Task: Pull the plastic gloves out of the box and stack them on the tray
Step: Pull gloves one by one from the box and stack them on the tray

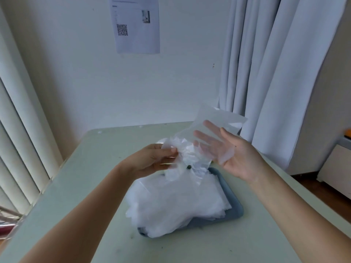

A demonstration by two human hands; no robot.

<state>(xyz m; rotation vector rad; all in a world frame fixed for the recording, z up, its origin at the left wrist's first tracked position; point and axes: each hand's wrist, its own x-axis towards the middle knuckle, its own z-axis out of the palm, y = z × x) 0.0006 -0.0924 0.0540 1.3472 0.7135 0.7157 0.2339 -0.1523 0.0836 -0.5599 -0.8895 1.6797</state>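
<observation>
A thin clear plastic glove [216, 122] hangs in the air above the table. My left hand [152, 160] pinches its crumpled lower end between thumb and fingers. My right hand [231, 154] is spread flat, palm up, with straight fingers lying behind the glove's upper part. Below them a blue-grey tray [234, 210] carries a thick pile of clear gloves [176, 202] that spills over its left edge. A crumpled clear packet [190, 160] sits behind the pile; no box is plainly visible.
The pale green table [76, 196] ends at a white wall. Vertical blinds [19, 130] hang at the left, white curtains [266, 63] at the right. A white cabinet [338, 168] stands on the floor at the far right.
</observation>
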